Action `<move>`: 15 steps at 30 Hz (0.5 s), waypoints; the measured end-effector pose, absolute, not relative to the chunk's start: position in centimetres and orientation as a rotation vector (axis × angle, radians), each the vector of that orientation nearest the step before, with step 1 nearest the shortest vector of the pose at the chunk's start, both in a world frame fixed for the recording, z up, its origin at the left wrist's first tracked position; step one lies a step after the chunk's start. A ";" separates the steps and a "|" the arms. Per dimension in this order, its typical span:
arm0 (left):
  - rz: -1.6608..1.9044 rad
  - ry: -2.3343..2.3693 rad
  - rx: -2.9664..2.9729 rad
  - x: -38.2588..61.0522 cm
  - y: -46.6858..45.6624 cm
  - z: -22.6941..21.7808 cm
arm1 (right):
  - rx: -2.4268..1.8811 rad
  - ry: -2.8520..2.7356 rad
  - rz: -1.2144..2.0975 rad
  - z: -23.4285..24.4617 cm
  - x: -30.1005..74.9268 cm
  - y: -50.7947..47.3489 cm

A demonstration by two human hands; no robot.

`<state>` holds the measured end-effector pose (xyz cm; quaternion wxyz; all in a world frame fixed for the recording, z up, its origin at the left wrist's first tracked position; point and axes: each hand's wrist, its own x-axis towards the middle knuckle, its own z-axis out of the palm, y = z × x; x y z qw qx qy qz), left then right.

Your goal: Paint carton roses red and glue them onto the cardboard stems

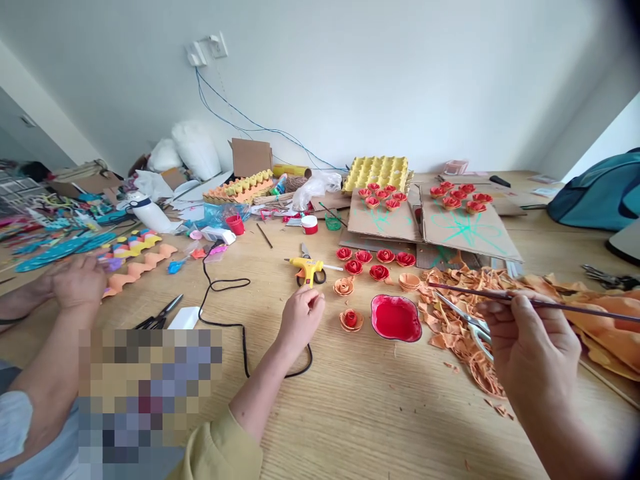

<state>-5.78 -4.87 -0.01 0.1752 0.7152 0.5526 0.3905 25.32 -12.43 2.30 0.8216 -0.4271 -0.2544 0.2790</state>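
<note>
Pale wall (350, 80) runs behind a wood-grained table (340, 407), and a small dish (397, 300) of red paint (395, 323) sits on it between the person's two hands, probably put there so that either can get to it easily. To the right of the dish, the right hand (533, 353) pinches a thin dark stick (465, 289), likely a paintbrush, between thumb and fingers; the grip is pen-like, perhaps for fine control, and the far end points toward the dish. To the left of the dish, the left hand (300, 313) has its fingers curled inward close to a yellow glue gun (306, 267); I can't tell whether it holds anything.

Just left of the dish lies a rose with a red centre (351, 320) and orange outer petals, close enough that paint would have little way to travel. Several red roses (379, 272) are grouped beyond the dish, apparently kept away from the plain orange scraps (465, 367) heaped to its right. Farther beyond, more red flowers (453, 199) stand on cardboard (465, 233), which presumably guards the table from paint. Far left of the dish, a co-worker's hands (83, 280) rest by a wavy orange strip (145, 267).
</note>
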 end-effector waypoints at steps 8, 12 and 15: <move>0.996 1.623 2.017 -6.6 -4.2 -1.0 | -0.912 -0.566 0.606 2.8 24.7 -12.7; 1.037 1.629 2.020 -6.3 -4.2 -1.4 | -0.929 -0.603 0.623 2.9 24.4 -12.9; 1.051 1.629 2.036 -6.2 -4.3 -1.3 | -0.947 -0.629 0.645 2.7 24.4 -13.1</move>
